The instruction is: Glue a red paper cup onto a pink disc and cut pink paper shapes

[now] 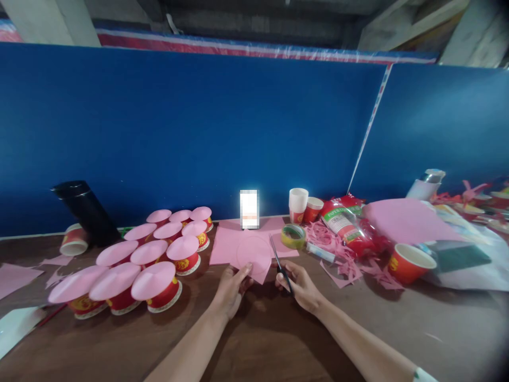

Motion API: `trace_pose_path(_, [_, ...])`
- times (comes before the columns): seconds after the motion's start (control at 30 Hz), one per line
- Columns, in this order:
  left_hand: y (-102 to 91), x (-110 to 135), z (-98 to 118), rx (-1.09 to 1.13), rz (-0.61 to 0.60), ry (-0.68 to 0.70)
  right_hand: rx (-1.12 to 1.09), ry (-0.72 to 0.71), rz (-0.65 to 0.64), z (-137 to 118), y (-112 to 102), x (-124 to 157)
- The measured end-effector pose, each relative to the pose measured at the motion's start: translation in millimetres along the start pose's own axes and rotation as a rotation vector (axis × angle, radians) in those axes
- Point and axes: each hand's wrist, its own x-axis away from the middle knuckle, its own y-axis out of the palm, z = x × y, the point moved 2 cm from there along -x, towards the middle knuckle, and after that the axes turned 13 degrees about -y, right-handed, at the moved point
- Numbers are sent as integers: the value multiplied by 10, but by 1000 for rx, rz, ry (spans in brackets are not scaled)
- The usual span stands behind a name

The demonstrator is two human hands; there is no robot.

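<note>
My left hand pinches the lower edge of a pink paper sheet that has a circle outline drawn on it. Thumb on top, the other fingers go under the paper. In my right hand is a pair of black-handled scissors, its blades pointing up and away beside the sheet's right edge. Beneath and behind the held sheet lie larger pink papers on the brown table. To the left stand several upside-down red paper cups topped with pink paper cones.
Behind the papers stands a blurred bright phone-like screen. Rightward are a tape roll, stacked cups, pink scraps, a red bag and a cup. A black bottle stands left; a blue partition closes the back.
</note>
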Motion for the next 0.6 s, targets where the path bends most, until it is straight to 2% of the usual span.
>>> trace_pose_path(0.4, [18,9,5,-31,-52,-2,-10,29,-40,17,24,20])
trace_pose_path(0.6, [-13,13,-3,-6,-15,-11,-44,51,61,22,15,27])
